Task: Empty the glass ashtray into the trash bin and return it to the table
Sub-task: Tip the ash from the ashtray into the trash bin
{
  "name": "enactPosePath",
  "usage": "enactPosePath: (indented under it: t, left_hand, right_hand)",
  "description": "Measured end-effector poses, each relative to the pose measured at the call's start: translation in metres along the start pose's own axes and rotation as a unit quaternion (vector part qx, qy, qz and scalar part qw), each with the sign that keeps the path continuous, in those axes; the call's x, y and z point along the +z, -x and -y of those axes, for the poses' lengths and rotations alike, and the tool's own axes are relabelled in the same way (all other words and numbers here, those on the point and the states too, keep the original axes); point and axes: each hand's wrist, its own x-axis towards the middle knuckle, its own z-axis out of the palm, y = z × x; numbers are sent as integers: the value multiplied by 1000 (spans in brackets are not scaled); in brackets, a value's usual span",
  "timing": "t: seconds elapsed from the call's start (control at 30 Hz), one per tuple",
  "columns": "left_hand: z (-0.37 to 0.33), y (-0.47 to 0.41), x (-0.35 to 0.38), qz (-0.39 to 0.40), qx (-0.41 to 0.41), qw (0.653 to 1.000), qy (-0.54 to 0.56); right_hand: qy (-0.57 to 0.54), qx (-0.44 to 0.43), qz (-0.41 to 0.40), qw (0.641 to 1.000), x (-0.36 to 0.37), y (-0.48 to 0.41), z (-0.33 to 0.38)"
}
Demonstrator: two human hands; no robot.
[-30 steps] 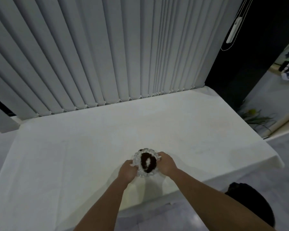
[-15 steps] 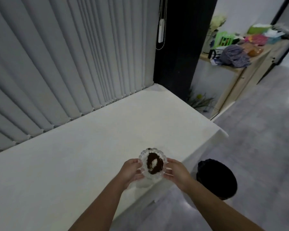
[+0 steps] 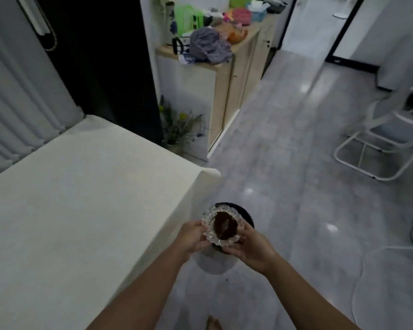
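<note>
1. Left hand [image 3: 192,236] curled against the left side of the glass ashtray [image 3: 223,226], fingers pressed to its ribbed rim.
2. Right hand [image 3: 249,246] cupped under and around the right side, fingers [image 3: 231,250] wrapped beneath the base, thumb along the rim.
3. Ashtray carried level between both hands, clear of the table [image 3: 81,210], out past its right edge near the front right corner.
4. Dark brown residue [image 3: 225,225] filling the bowl, with a paler scrap in the middle.
5. Black trash bin [image 3: 244,214] on the floor directly below the ashtray, mostly hidden by it and by the hands; only its far rim and a grey patch under the wrists showing.
6. Nothing between ashtray and bin.
7. Table covered in a plain white cloth, bare in the visible part.
8. Vertical blinds [image 3: 17,91] behind the far edge of the table, a black panel [image 3: 105,67] beside them.
9. Further off, a light wood cabinet [image 3: 224,91] piled with cloth and coloured clutter, a plant [image 3: 177,125] at its foot.
10. Glossy grey floor [image 3: 296,186], a white chair frame [image 3: 379,148] at right, a white cable [image 3: 367,282] trailing across the floor.
</note>
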Motion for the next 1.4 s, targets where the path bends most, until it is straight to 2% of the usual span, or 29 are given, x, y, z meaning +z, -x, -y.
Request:
enactPosePath:
  t: [0.23, 0.53, 0.93, 1.07, 1.13, 1.17, 1.23, 1.27, 1.33, 1.4]
  left_hand:
    - [16, -110, 72, 27, -47, 998, 14]
    - [97, -292, 88, -5, -63, 998, 2]
    - [173, -437, 61, 82, -59, 992, -76]
    - [167, -463, 47, 131, -30, 980, -150]
    - [163, -469, 49, 121, 29, 978, -170]
    - [163, -471, 50, 115, 72, 975, -177]
    - [164, -472, 53, 77, 194, 952, -222]
    - [164, -470, 52, 48, 270, 920, -281]
    - [173, -468, 50, 19, 384, 828, -409]
    - [190, -466, 48, 28, 414, 767, -489]
  right_hand:
    - [-32, -14, -76, 997, -90, -71, 22]
    - [-7, -18, -119, 993, -169, -206, -17]
    - [24, -15, -75, 997, -249, -331, -67]
    - [111, -33, -45, 992, -258, -347, -54]
    - [245, -101, -56, 963, -260, -351, -45]
    - [321, -151, -65, 933, -261, -352, -42]
    - [455, -255, -107, 846, -262, -353, -38]
    - [514, -294, -130, 795, -264, -354, -39]
    - [607, -320, -153, 711, -272, -360, -47]
    - [669, -300, -159, 661, -282, -366, -56]
